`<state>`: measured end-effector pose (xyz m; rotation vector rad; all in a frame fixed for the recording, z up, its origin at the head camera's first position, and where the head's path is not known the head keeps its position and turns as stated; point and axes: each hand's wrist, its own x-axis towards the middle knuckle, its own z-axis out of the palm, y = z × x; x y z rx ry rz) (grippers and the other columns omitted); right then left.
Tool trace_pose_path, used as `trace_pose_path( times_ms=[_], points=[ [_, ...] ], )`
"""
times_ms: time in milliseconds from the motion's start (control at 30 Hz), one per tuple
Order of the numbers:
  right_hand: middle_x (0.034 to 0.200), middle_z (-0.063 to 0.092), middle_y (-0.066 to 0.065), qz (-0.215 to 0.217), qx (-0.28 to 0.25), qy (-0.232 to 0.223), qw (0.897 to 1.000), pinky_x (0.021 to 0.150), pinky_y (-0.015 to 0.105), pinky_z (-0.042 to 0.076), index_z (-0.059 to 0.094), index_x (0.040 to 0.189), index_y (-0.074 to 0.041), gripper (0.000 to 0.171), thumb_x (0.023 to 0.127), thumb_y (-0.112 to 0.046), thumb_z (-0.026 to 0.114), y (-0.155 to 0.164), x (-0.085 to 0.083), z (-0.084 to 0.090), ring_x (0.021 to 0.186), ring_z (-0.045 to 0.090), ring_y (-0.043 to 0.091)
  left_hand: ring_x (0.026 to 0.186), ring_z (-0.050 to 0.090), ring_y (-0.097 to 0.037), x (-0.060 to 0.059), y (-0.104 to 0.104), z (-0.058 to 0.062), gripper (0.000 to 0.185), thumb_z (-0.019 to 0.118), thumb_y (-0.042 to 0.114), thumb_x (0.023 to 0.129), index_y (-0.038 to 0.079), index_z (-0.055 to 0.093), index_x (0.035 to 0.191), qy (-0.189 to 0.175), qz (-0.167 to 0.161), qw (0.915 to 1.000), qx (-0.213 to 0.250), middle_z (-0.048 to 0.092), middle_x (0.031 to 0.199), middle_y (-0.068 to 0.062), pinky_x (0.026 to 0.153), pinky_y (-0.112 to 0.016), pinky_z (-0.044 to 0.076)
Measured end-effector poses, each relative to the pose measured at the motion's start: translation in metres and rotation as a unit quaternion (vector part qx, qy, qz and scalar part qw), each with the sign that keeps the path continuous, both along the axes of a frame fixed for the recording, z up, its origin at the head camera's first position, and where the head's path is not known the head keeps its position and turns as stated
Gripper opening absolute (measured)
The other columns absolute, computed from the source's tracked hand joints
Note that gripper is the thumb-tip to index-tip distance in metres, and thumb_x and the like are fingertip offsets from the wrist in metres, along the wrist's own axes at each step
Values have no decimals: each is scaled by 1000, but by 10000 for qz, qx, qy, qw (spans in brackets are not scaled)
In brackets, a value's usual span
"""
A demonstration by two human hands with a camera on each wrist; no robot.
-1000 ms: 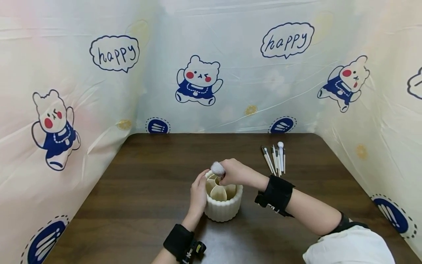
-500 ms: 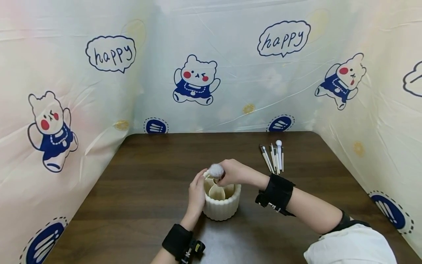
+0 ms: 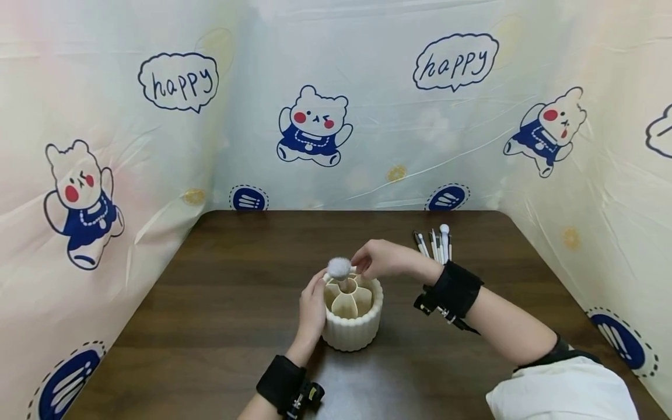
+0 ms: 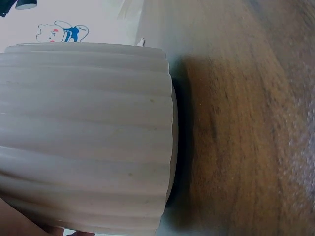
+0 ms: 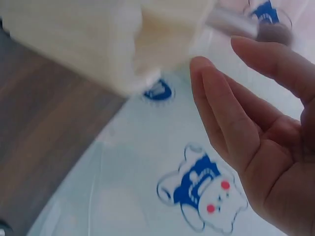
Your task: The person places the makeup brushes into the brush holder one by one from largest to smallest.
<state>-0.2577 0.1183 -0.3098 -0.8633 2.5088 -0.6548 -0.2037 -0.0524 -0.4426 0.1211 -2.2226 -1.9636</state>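
Head view: ribbed holder mid-tabletop, compartments up. Fluffy brush stands upright in far-left slot, long axis vertical, head above rim. Right hand just right of brush head, nearer of the two, fingers relaxed, gripping nothing. Left hand laid vs. holder's left wall. Spare brushes far right.

L wrist view: holder wall fills frame; hand barely seen.

R wrist view: right hand fingers straight, apart; holder blurred, upper left.
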Motion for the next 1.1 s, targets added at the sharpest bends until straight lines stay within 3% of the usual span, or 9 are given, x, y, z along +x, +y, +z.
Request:
trace_pose_path(
  times_ms=[167,300,467,633,733,867,1000,1100],
  points=[
    [109,71,14,-781,-240,261,9963,86,34,54,66,117,-1,32,88,-13,62,18,-25,13,100,66,23,133,45,-32,-1,-1,-2,40,36,24,102,7,57,132,48,34,10000,-63,55,138,-15,110,-50,35],
    [112,69,17,-1627,-708,525,9827,87,36,52,67,115,-1,30,90,-17,62,34,-48,24,100,64,26,132,46,-33,-3,1,-3,39,37,23,102,6,57,131,32,115,9999,7,56,136,-16,111,-50,35],
    [116,65,23,-2718,-1501,627,9485,84,30,53,64,119,2,32,93,-17,59,59,-74,36,94,65,22,131,47,-31,-3,3,-2,39,39,23,101,5,58,130,-29,171,9998,25,57,135,-15,111,-49,36],
    [125,60,23,-3502,-2501,647,9003,91,28,53,59,126,2,39,95,-20,58,87,-90,40,88,63,6,133,45,-33,-3,2,-2,40,37,24,102,5,57,132,-24,126,9999,-15,55,137,-16,111,-51,35],
    [124,60,21,-3916,-2771,906,8727,88,24,52,59,127,2,41,94,-23,58,104,-98,34,78,59,-4,134,44,-34,-4,0,-2,41,35,26,102,7,56,133,-25,52,10000,-71,54,139,-16,110,-52,34],
    [123,60,27,-4311,-2895,1243,8455,85,22,51,59,125,6,40,94,-19,56,124,-108,14,70,52,-8,134,44,-33,-4,-1,-3,41,35,26,102,7,56,133,-55,47,9999,-99,54,139,-15,110,-52,34],
    [127,58,28,-4646,-2913,1182,8278,84,22,47,57,127,8,39,95,-14,52,142,-115,-12,75,49,-1,133,45,-32,-2,0,-2,41,36,25,102,8,57,132,-102,127,9998,-83,55,138,-14,110,-51,35],
    [127,59,27,-5014,-2593,1175,8170,81,24,44,59,126,6,38,95,-15,51,152,-119,-30,86,55,14,132,46,-32,-2,0,-1,40,36,25,101,10,58,131,-139,162,9998,-39,55,138,-13,109,-51,36]
  ],
)
